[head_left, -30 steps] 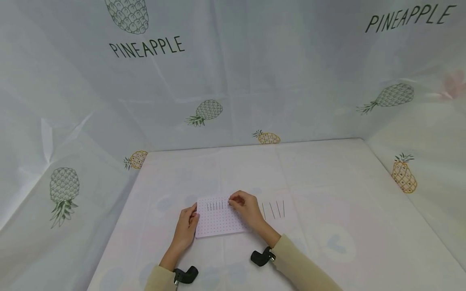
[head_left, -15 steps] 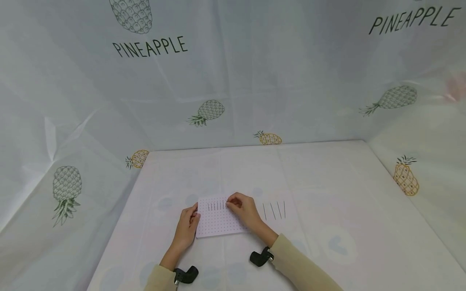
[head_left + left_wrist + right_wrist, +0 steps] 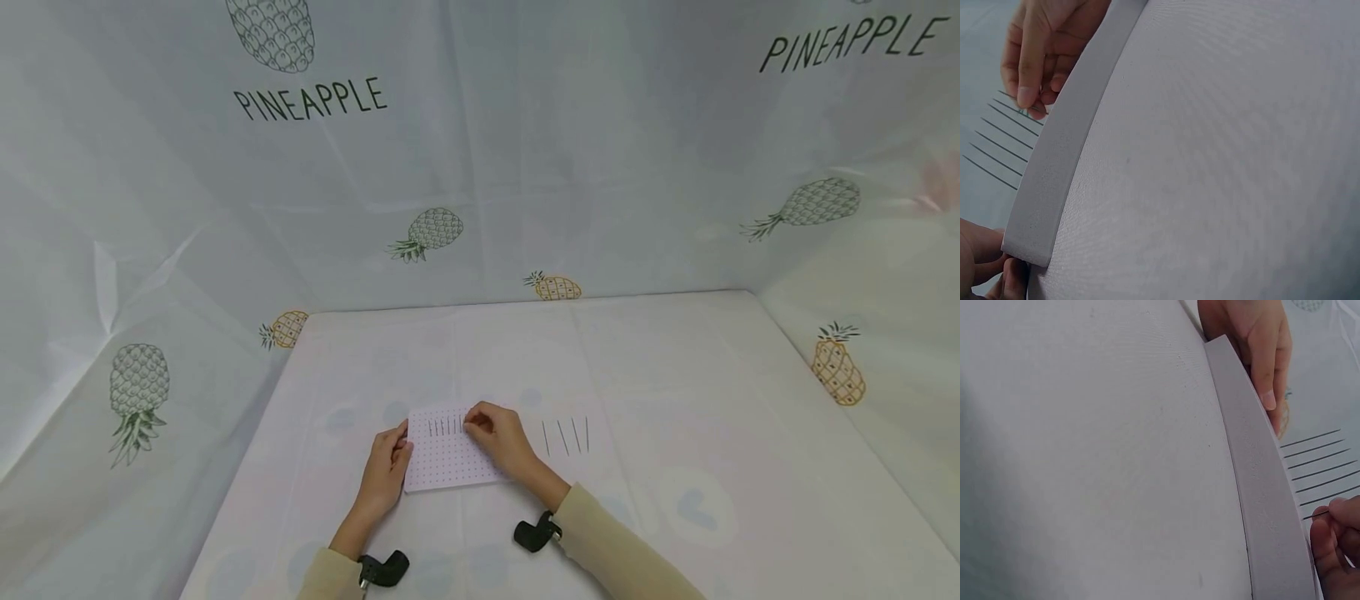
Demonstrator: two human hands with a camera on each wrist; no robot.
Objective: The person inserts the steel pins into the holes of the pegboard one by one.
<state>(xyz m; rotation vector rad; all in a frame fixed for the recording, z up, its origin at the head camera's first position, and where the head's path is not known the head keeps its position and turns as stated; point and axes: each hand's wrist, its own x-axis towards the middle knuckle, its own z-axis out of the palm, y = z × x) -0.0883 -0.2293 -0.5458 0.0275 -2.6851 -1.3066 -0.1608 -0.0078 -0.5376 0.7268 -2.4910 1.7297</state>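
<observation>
A white board dotted with small holes (image 3: 450, 462) lies on the table in the head view. Several thin dark sticks (image 3: 445, 426) stand in a row near its far edge; the left wrist view shows these sticks (image 3: 1002, 145) projecting from it. My left hand (image 3: 384, 471) grips the board's left edge, thumb and fingers on either side of the corner. Above the far part of the board, my right hand (image 3: 504, 437) pinches another thin dark stick (image 3: 1317, 515) between thumb and forefinger, at the end of the row. Its lower end reaches the board's surface.
To the right of the board, several loose dark sticks (image 3: 568, 436) lie side by side on the pale tablecloth (image 3: 675, 375). A pineapple-print curtain (image 3: 480, 167) encloses the table at the back and sides. Each wrist carries a black camera mount (image 3: 534, 533).
My right hand has shifted slightly left and toward me, to the end of the row of standing sticks. My left hand keeps its grip on the board.
</observation>
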